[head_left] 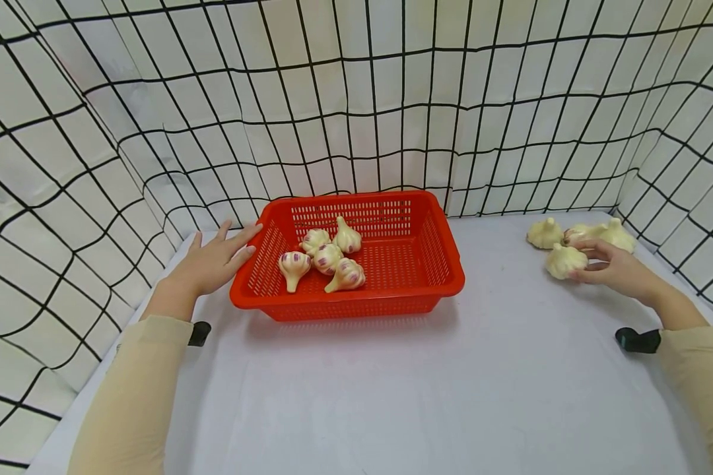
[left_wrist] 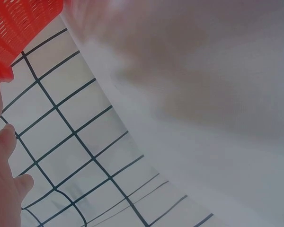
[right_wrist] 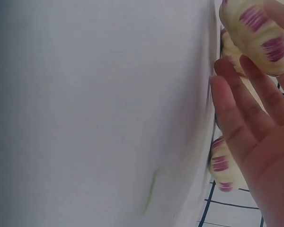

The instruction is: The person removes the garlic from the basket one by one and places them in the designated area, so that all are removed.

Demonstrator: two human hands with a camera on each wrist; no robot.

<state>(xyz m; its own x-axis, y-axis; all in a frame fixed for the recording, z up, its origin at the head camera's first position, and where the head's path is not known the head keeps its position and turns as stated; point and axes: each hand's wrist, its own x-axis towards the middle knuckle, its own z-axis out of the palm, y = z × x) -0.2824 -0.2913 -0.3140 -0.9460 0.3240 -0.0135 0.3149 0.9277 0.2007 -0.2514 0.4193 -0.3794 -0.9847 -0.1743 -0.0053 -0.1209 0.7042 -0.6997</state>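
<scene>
My right hand (head_left: 620, 272) pinches a garlic bulb (head_left: 563, 262) between thumb and fingers at the right of the table. In the right wrist view this pale bulb (right_wrist: 255, 35) shows purple streaks, with the thumb on one side and fingertips on the other. Close behind it lie other garlic bulbs (head_left: 544, 233), partly hidden by the hand. My left hand (head_left: 204, 267), fingers spread and fairly straight, touches the left rim of a red plastic basket (head_left: 356, 305). Several garlic bulbs (head_left: 328, 258) with purple marks sit in the left half of the basket.
A white-covered table (head_left: 392, 396) lies under everything. White walls with black netting (head_left: 362, 105) rise at the back and both sides, near the basket's far edge and the bulbs at right. A black strap end (head_left: 637, 340) sticks out at the right wrist.
</scene>
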